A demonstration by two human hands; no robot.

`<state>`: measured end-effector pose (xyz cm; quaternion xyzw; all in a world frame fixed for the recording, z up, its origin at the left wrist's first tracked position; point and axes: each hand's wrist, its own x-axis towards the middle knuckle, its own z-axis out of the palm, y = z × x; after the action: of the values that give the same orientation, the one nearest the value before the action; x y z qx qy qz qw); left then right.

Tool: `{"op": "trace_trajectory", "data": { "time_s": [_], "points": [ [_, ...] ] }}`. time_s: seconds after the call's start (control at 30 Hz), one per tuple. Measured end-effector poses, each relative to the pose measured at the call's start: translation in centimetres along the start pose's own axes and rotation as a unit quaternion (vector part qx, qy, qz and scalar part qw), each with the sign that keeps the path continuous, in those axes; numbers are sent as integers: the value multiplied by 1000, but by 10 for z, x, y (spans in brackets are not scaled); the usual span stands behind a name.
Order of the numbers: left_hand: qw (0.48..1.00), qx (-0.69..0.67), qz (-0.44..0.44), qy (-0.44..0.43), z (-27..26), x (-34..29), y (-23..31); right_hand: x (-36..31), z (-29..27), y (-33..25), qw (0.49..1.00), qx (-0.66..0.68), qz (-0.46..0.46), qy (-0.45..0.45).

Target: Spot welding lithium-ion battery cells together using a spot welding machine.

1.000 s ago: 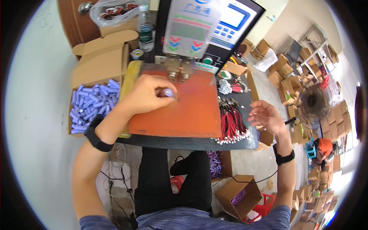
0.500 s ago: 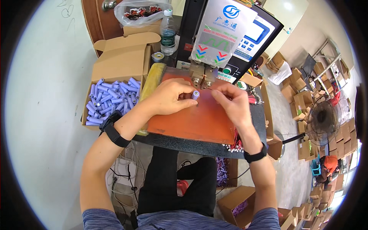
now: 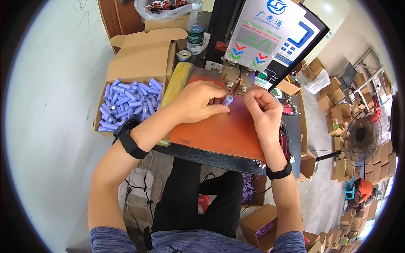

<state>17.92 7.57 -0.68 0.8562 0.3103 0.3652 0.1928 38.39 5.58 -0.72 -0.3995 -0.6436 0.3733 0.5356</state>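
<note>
Between the thumb and fingers of my left hand (image 3: 196, 101) is a purple cylindrical battery cell (image 3: 228, 100), its end facing up and slightly tilted. The cell sits just below the two metal electrode tips (image 3: 236, 87) of a spot welder (image 3: 261, 38). Close on the right, my right hand (image 3: 265, 113) is pinched at the fingertips beside the tips; whatever it holds is too small to make out. Under both hands lies an orange mat (image 3: 215, 133). An open cardboard box (image 3: 139, 59) full of loose purple cells (image 3: 130, 101) stands to the left.
A rolled yellow sheet (image 3: 177, 86) lies along the mat's left edge. Behind it are a water bottle (image 3: 195, 31) and a small spool (image 3: 183, 55). Red and black wires (image 3: 284, 137) lie at the right table edge. A fan (image 3: 362, 135) and stacked boxes stand farther right.
The whole view has shifted, so the table and welder appear farther right. My left hand has brought the cell nearer the electrode tips, and my right fingertips are closer to it.
</note>
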Motion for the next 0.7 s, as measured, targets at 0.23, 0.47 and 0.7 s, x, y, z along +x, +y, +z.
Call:
{"op": "trace_trajectory", "data": {
  "time_s": [0.23,0.47,0.7],
  "points": [
    [1000,6,8,30,4,-1,0,0,4,1,998,48,-15,-24],
    [1000,12,11,24,3,0,0,0,3,1,999,20,-29,-28],
    [999,13,9,35,5,-1,-1,-2,5,-1,999,-12,-27,-45]
  ]
}}
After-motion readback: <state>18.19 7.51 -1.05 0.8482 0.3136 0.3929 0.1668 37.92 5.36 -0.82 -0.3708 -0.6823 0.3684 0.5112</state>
